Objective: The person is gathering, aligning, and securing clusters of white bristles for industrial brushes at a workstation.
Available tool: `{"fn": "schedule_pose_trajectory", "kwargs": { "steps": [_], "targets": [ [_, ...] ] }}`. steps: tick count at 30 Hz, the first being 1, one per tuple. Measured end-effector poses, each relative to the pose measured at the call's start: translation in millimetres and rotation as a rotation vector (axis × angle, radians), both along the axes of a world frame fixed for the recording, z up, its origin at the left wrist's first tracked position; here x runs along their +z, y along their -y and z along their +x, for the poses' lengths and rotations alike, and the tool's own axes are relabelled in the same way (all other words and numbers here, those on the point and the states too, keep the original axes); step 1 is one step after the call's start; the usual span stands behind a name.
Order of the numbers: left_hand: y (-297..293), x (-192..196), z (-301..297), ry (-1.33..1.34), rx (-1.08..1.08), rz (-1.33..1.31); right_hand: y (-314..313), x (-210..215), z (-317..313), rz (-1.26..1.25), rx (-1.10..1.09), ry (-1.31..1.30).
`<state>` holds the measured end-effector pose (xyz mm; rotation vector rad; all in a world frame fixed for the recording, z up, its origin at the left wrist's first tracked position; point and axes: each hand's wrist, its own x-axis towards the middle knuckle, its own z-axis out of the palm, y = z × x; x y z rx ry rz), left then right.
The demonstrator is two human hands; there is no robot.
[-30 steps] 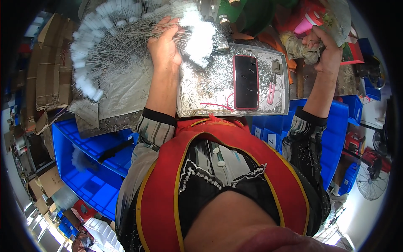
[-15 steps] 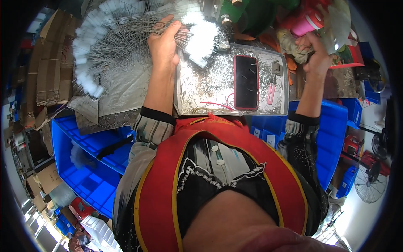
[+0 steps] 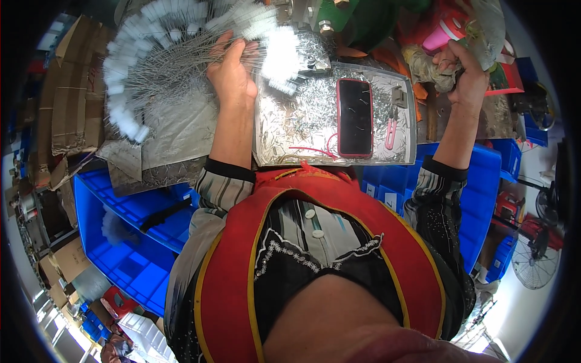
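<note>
My left hand point(image 3: 233, 75) is closed round the thin wire stems of a bunch of small brushes with white bristle heads point(image 3: 282, 57). To its left, many more such wire brushes point(image 3: 124, 85) lie fanned out in a big pile, heads outward. At the upper right, my right hand point(image 3: 466, 75) has its fingers curled against a crumpled beige rag point(image 3: 430, 68) and appears to grip it. A pink cup-like thing point(image 3: 437, 40) lies just beyond those fingers. Between my hands sits a shallow pale tray point(image 3: 264, 145) strewn with short wire bits.
In the tray lie a phone with a red edge point(image 3: 354, 118), a pink-handled cutter point(image 3: 391, 130) and a small metal block point(image 3: 398, 97). Green machinery point(image 3: 369, 24) stands behind it. Blue bins point(image 3: 130, 266) flank me, a cardboard box point(image 3: 75, 85) stands at left, and a fan point(image 3: 535, 260) at right.
My right hand has moved a little to the right. The brush heads in my left hand have shifted slightly left and tilted, while that hand has stayed closed on the stems.
</note>
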<state>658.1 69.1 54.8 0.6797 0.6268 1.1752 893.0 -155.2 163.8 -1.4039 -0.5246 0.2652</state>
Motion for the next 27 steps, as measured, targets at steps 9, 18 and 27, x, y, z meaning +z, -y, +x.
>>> {"fn": "schedule_pose_trajectory", "kwargs": {
  "steps": [9, 18, 27],
  "targets": [
    [-2, 3, 7, -0.011, 0.038, 0.008, 0, -3, -2, 0.014, -0.004, 0.015],
    [-4, 4, 10, -0.036, 0.061, 0.024, 0, 1, -1, 0.011, 0.041, 0.022],
    [0, 7, 14, 0.003, 0.076, -0.006, -2, -24, -6, 0.070, -0.017, 0.144]
  ]
}}
